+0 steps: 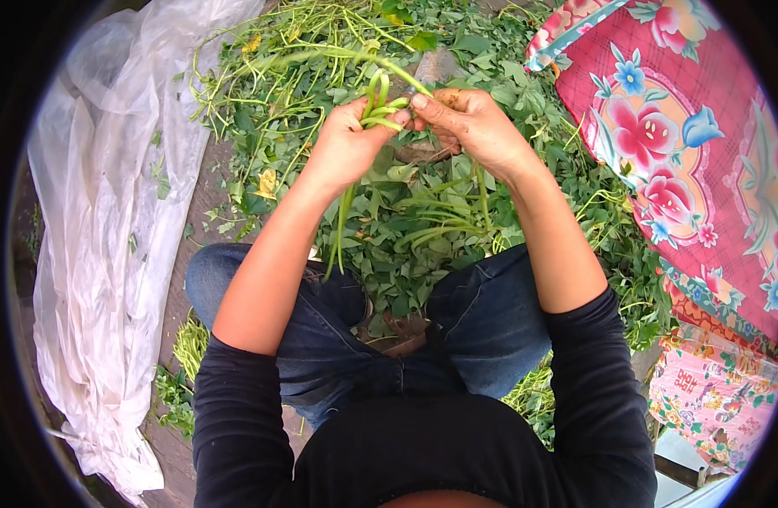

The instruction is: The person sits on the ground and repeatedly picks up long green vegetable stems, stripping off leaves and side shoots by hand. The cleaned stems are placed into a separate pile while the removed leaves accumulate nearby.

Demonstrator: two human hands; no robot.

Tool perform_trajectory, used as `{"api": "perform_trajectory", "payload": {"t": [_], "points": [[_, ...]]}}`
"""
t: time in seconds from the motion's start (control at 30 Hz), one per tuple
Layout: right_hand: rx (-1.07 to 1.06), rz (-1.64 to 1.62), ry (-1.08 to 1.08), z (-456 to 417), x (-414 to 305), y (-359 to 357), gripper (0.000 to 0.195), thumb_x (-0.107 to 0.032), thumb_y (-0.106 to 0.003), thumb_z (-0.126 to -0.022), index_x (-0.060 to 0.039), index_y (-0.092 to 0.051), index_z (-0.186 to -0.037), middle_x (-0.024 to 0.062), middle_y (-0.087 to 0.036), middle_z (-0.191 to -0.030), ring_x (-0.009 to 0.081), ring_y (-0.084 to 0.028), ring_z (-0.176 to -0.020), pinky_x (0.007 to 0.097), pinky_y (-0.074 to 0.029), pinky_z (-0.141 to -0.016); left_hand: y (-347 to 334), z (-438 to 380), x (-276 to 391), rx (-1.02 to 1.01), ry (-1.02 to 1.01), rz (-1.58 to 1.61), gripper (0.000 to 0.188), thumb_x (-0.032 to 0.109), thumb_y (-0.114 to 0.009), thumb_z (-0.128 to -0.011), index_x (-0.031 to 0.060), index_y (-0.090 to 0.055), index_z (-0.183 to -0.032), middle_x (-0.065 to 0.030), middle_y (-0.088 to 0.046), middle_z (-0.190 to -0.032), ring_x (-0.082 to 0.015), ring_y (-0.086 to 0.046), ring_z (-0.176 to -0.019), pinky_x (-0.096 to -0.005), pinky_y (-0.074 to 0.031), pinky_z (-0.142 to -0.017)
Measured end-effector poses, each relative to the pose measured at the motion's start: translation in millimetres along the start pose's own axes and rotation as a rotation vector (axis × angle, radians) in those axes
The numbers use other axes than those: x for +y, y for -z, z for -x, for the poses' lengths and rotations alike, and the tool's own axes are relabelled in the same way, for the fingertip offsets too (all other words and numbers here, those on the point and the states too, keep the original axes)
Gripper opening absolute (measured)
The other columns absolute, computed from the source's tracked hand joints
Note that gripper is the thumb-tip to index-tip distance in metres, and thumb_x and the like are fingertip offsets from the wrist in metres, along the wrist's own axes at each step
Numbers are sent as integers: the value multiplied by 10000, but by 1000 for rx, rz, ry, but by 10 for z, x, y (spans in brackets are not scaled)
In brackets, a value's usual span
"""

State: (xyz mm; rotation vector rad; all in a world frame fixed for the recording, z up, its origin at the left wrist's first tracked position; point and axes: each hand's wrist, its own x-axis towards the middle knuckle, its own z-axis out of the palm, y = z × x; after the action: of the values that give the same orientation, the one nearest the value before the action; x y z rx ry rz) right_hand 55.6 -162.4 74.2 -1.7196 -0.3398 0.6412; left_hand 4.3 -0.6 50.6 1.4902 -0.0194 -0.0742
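Note:
My left hand (pixel 354 136) is closed around a small bunch of green leaf stalks (pixel 379 105), whose long ends hang below the palm. My right hand (pixel 462 120) meets it at the fingertips and pinches a long green stalk (pixel 389 63) that arcs up and to the left. Soil darkens some of the fingertips. More thin stems (pixel 481 197) dangle beneath the right hand. Under both hands lies a thick heap of loose green leaves (pixel 395 216), reaching down between my knees.
A pile of stripped stalks (pixel 287 76) lies at the upper left. Crumpled clear plastic sheeting (pixel 122 254) runs along the left side. Red flowered fabric (pixel 668 146) and pink patterned fabric (pixel 713 394) hang or lie at the right. A small stalk bundle (pixel 190 346) rests beside my left knee.

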Motion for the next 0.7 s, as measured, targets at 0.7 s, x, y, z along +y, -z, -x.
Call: {"api": "perform_trajectory", "payload": {"t": [0.7], "points": [[13,-659,95,-154,144,-238,191,-123,-547,-836,23,-557,-713,-12,-424,-521,57,-326,-443,212,-267,-421,-92,-37,-188,122,8,670,138,150,-524,-868,13,-527,-853,-33,-519,-741,-83,-381,-548,-219,-316,-500]]}}
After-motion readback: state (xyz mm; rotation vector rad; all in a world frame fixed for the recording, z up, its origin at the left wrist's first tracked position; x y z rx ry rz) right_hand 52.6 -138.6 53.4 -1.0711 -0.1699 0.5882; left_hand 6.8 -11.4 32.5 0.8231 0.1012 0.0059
